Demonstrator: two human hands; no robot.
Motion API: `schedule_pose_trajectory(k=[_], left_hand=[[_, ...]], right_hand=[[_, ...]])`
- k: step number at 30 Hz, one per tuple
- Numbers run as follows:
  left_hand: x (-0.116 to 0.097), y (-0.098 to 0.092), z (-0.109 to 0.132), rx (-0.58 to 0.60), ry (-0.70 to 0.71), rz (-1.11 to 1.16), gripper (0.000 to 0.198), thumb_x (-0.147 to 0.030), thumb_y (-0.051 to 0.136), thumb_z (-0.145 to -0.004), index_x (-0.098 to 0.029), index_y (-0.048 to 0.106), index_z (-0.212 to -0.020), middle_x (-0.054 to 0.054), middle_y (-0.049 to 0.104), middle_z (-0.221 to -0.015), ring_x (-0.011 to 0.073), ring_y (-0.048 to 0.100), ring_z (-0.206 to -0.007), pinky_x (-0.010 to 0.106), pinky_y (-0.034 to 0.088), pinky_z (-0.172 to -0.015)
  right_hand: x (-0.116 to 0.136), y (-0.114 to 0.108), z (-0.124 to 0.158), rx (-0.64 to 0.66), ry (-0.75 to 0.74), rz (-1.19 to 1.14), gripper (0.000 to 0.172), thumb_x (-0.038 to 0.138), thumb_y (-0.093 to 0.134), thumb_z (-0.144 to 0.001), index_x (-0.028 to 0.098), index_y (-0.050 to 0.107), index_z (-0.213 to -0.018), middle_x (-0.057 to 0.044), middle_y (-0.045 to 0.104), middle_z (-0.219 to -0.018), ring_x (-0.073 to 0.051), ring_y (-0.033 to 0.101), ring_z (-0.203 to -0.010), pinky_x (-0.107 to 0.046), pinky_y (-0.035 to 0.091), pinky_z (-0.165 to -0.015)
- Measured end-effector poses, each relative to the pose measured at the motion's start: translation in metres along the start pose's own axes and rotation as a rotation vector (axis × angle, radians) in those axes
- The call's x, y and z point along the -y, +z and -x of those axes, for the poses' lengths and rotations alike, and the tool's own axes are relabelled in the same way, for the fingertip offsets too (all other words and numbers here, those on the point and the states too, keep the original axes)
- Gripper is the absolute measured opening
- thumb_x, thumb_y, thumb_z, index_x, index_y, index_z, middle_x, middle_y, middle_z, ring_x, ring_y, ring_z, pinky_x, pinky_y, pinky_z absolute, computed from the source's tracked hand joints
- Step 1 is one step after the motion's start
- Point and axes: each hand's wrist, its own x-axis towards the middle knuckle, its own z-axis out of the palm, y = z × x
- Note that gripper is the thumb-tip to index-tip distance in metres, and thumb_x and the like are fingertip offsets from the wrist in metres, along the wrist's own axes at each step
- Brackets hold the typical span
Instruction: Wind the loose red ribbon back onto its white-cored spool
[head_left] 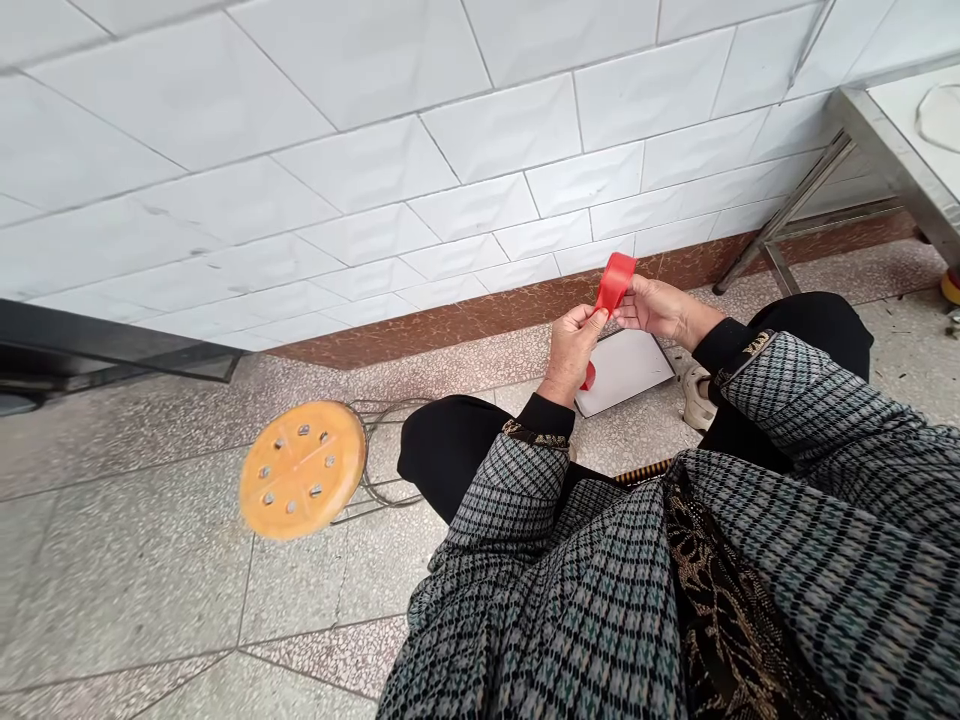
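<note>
A loop of red ribbon [616,280] stands up between my two hands, in front of the tiled wall. My left hand [574,348] pinches the base of the loop between thumb and fingers, and a red tail hangs below it, partly hidden by the hand. On the right side of the loop, my right hand [651,306] has its fingertips pressed together against the ribbon. Beneath both hands, a flat white panel with a dark edge [630,372] lies on the floor between my knees.
To the left is a round orange stool [304,470] with metal legs. A metal-framed table [881,125] stands at the upper right. A dark appliance edge [112,345] juts in at the far left. The tiled wall [337,180] rises ahead.
</note>
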Motion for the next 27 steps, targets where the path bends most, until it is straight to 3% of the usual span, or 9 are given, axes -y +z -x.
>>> schedule_pose_trajectory(k=[4,8,11,16,19,23,27], left_hand=[[0.000,-0.001,-0.001,-0.001,0.016,-0.067,0.040,-0.045,0.090,-0.089,-0.019,0.064,-0.071,-0.008,0.040,-0.056,0.0077,0.027,-0.053,0.026,0.021,-0.053],[-0.004,0.000,-0.001,-0.093,0.117,-0.202,0.031,-0.027,0.087,-0.087,-0.018,0.063,-0.070,-0.005,0.053,-0.064,0.0095,0.043,-0.062,0.024,0.035,-0.062],[-0.005,0.001,-0.001,-0.112,0.146,-0.153,0.022,-0.020,0.087,-0.084,-0.020,0.065,-0.087,-0.004,0.065,-0.072,0.0111,0.057,-0.066,0.023,0.044,-0.067],[-0.003,-0.001,-0.003,0.045,0.112,-0.055,0.041,-0.024,0.091,-0.083,-0.023,0.072,-0.119,0.000,0.077,-0.081,0.0151,0.070,-0.072,0.027,0.053,-0.074],[-0.003,-0.005,-0.005,0.085,0.065,-0.011,0.047,-0.030,0.096,-0.082,-0.023,0.074,-0.122,-0.001,0.074,-0.077,0.0133,0.065,-0.065,0.026,0.049,-0.066],[-0.004,-0.010,-0.005,0.119,-0.039,0.062,0.054,-0.042,0.101,-0.078,-0.025,0.074,-0.122,-0.006,0.060,-0.063,0.0077,0.041,-0.049,0.024,0.028,-0.050],[-0.006,-0.014,-0.004,0.151,-0.081,0.156,0.054,-0.047,0.103,-0.076,-0.026,0.074,-0.117,-0.009,0.044,-0.056,0.0072,0.030,-0.047,0.026,0.020,-0.049]], right_hand=[[0.000,0.000,0.002,0.024,0.023,0.022,0.028,0.017,0.054,-0.111,0.020,0.075,-0.093,-0.006,0.073,-0.069,-0.015,0.062,-0.062,-0.022,0.055,-0.062],[-0.001,-0.006,-0.003,0.067,0.057,0.046,0.017,0.019,0.066,-0.105,0.020,0.075,-0.091,-0.004,0.072,-0.069,-0.015,0.058,-0.059,-0.025,0.054,-0.060],[-0.002,-0.011,-0.006,0.102,0.081,0.052,0.018,0.022,0.068,-0.105,0.020,0.074,-0.088,-0.003,0.072,-0.068,-0.014,0.056,-0.056,-0.024,0.053,-0.057],[-0.005,-0.018,-0.010,0.202,0.127,0.056,0.028,0.030,0.064,-0.109,0.019,0.072,-0.085,-0.001,0.071,-0.068,-0.010,0.053,-0.052,-0.018,0.047,-0.050],[-0.006,-0.020,-0.010,0.236,0.132,0.095,0.029,0.036,0.070,-0.107,0.019,0.072,-0.083,-0.003,0.072,-0.069,-0.009,0.052,-0.051,-0.017,0.046,-0.048],[-0.006,-0.018,-0.007,0.253,0.109,0.212,0.030,0.039,0.072,-0.105,0.019,0.074,-0.084,-0.007,0.074,-0.071,-0.012,0.059,-0.055,-0.020,0.052,-0.052],[-0.002,-0.019,-0.009,0.176,-0.147,0.407,0.011,0.028,0.082,-0.096,0.020,0.076,-0.092,-0.007,0.079,-0.082,-0.019,0.070,-0.069,-0.029,0.060,-0.062]])
